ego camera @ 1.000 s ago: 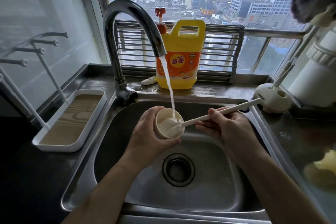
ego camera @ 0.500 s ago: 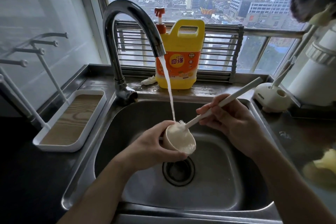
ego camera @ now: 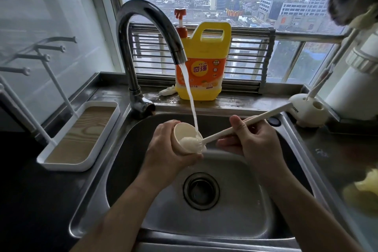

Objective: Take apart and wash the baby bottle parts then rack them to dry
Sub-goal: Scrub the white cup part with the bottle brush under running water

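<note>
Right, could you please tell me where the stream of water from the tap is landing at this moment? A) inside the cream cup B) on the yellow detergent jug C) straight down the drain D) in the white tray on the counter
A: the stream from the tap falls into the cream cup, which the left hand grips over the sink while the right hand holds the brush in it.
</note>
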